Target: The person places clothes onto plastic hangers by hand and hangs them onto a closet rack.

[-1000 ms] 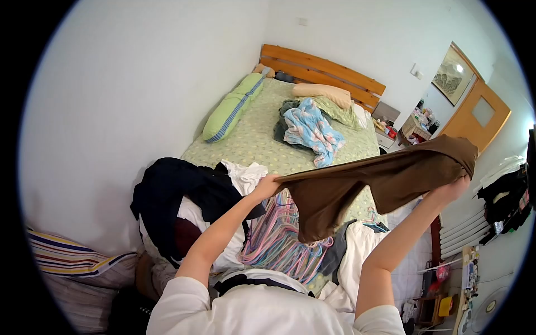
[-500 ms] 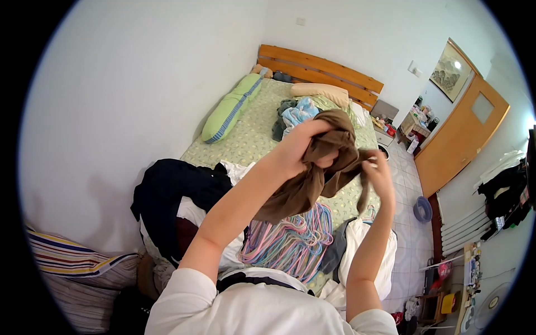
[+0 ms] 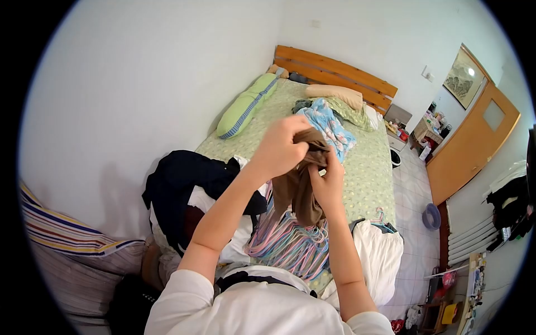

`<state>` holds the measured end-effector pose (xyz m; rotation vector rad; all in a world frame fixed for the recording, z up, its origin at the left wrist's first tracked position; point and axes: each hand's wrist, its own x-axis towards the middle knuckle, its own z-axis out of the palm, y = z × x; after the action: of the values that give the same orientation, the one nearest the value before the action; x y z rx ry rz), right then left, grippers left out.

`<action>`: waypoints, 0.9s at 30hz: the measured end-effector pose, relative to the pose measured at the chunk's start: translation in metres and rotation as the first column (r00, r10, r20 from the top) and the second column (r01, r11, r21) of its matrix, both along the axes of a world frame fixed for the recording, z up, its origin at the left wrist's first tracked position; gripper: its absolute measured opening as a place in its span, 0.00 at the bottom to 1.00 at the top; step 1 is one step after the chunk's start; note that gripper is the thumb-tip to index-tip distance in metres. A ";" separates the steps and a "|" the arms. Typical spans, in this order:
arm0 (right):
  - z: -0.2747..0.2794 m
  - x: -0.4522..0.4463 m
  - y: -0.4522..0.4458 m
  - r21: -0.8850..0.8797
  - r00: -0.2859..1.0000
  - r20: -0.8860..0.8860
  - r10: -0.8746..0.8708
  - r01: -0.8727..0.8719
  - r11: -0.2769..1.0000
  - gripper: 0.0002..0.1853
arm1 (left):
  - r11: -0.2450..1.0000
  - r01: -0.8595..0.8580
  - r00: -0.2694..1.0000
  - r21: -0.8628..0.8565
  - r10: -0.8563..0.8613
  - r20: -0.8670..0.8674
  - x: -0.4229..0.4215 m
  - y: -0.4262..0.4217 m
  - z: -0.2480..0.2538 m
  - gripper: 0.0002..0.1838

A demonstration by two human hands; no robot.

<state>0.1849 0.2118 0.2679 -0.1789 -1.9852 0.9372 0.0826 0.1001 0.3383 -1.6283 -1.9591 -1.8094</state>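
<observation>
A brown garment (image 3: 298, 195) hangs bunched above the bed, its lower part over the hangers. My left hand (image 3: 281, 146) grips its upper left edge with bent fingers. Close by on the right, my right hand (image 3: 328, 181) pinches the gathered cloth. Many pastel hangers (image 3: 290, 245) lie in a pile beneath. Dark navy clothing (image 3: 187, 178) is heaped to the left of them, and a white garment (image 3: 377, 257) lies to their right.
A green bolster (image 3: 245, 109) lies along the wall side of the bed (image 3: 363, 190). A blue patterned cloth (image 3: 329, 125) is near the pillows. On the floor to the right stands a purple basin (image 3: 431, 216), below a wooden door (image 3: 474, 139).
Both hands have come together from wide apart, and the brown garment has gone from stretched out to bunched and hanging. The view has shifted slightly.
</observation>
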 end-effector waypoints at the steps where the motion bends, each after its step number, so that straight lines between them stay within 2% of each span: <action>1: -0.004 0.000 -0.001 -0.017 1.000 0.007 0.010 -0.010 1.000 0.14 | 0.987 -0.149 0.980 0.066 0.156 -0.120 0.004 -0.010 0.004 0.11; 3: -0.019 -0.001 0.002 -0.052 1.000 0.020 0.023 -0.022 0.998 0.13 | 0.932 -0.324 0.911 0.162 0.354 -0.211 0.000 -0.028 0.011 0.12; 4: -0.024 0.004 0.005 0.003 0.999 0.037 0.015 -0.016 1.000 0.14 | 0.890 -0.399 0.860 0.219 0.447 -0.248 -0.005 -0.036 0.013 0.12; 7: -0.031 0.024 0.009 0.031 0.978 0.161 -0.132 0.129 0.991 0.13 | 0.758 -0.605 0.692 0.242 0.652 -0.311 -0.020 -0.056 0.007 0.14; 10: -0.026 0.042 0.016 0.100 0.975 -0.027 -0.221 0.222 0.970 0.09 | 0.681 -0.717 0.632 0.149 0.725 -0.275 -0.035 -0.076 -0.001 0.13; 11: -0.025 0.046 0.021 0.136 0.965 -0.107 -0.238 0.251 0.958 0.09 | 0.640 -0.743 0.592 0.197 0.765 -0.253 -0.035 -0.081 -0.003 0.12; 13: -0.011 0.061 0.019 0.136 0.961 -0.171 -0.217 0.241 0.961 0.07 | 0.437 -0.848 0.358 0.299 0.890 -0.284 -0.038 -0.085 -0.007 0.08; 15: -0.005 0.074 0.020 0.172 0.966 -0.212 -0.145 0.183 0.968 0.08 | 0.464 -0.886 0.453 0.009 0.870 -0.192 -0.045 -0.097 -0.013 0.06; 16: -0.005 0.080 0.019 0.258 0.979 -0.202 -0.040 0.092 0.962 0.10 | 0.472 -0.871 0.489 -0.138 0.862 -0.137 -0.050 -0.103 -0.016 0.05; 18: -0.003 0.095 -0.003 0.184 0.995 -0.074 0.061 -0.046 0.982 0.11 | 0.709 -0.638 0.717 -0.300 0.689 0.106 -0.072 -0.112 -0.030 0.05; 19: -0.002 0.099 -0.015 0.139 0.993 -0.012 0.114 -0.112 0.984 0.11 | 0.804 -0.484 0.782 -0.346 0.574 0.241 -0.078 -0.114 -0.037 0.06; 20: -0.001 0.095 -0.022 0.215 0.990 -0.045 0.134 -0.121 0.969 0.11 | 0.901 -0.319 0.827 -0.295 0.417 0.377 -0.081 -0.115 -0.042 0.09; 21: -0.002 0.098 -0.028 0.172 0.989 0.058 0.139 -0.147 0.974 0.10 | 0.944 -0.255 0.809 -0.209 0.327 0.489 -0.078 -0.116 -0.043 0.10; 23: -0.022 0.096 -0.024 0.222 0.967 0.234 0.103 -0.156 0.962 0.06 | 0.989 -0.148 0.734 -0.008 0.116 0.669 -0.069 -0.117 -0.046 0.11; 26: -0.031 0.099 -0.024 0.420 0.846 0.531 -0.044 -0.217 0.881 0.07 | 0.974 -0.028 0.616 0.226 -0.162 0.771 -0.103 -0.134 -0.082 0.15; 27: -0.035 0.098 -0.025 0.392 0.840 0.539 -0.055 -0.192 0.900 0.09 | 0.955 -0.008 0.561 0.297 -0.241 0.792 -0.107 -0.138 -0.090 0.15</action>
<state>0.2831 0.1868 0.2324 -0.1247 -2.6943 0.4839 -0.0244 -0.0382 0.2487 -0.8579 -1.6555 -3.1394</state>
